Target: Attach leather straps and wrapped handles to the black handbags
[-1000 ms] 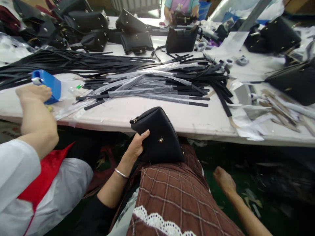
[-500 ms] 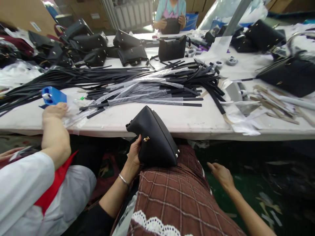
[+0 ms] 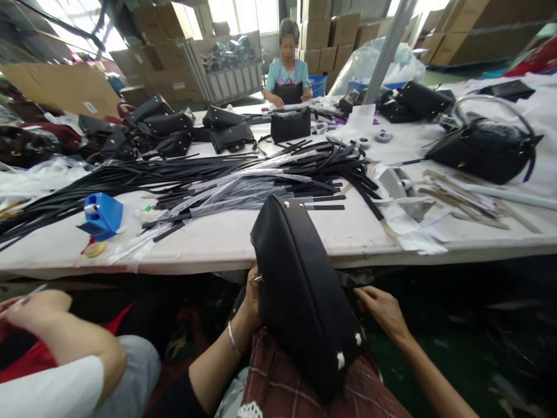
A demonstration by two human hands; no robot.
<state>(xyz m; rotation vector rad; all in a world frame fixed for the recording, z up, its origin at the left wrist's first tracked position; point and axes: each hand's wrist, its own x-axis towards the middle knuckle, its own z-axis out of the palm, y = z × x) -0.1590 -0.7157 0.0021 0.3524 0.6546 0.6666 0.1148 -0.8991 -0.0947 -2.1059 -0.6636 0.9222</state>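
A black leather handbag (image 3: 300,290) rests tilted on my lap, its bottom seam and small metal feet turned up toward me. My left hand (image 3: 253,297) grips it along the left side, beside its gold clasp (image 3: 256,279); part of the fingers is hidden behind the bag. To the right of the bag, apart from it, my right hand (image 3: 383,307) hangs below the table edge with its fingers curled together. Whatever may be between those fingertips is too small to make out. A brown checked apron (image 3: 278,371) lies under the bag.
On the white table (image 3: 226,241) lie many black straps (image 3: 174,168), some in clear plastic. A blue tape dispenser (image 3: 104,216) stands at the left. More black bags (image 3: 290,125) sit behind. A co-worker's arm (image 3: 65,337) is at my left; another person (image 3: 288,72) sits opposite.
The bag has rolled so its bottom faces up toward me, still in my left hand. My right hand has moved slightly left. The neighbour's hand has left the tape dispenser. The view has tilted up.
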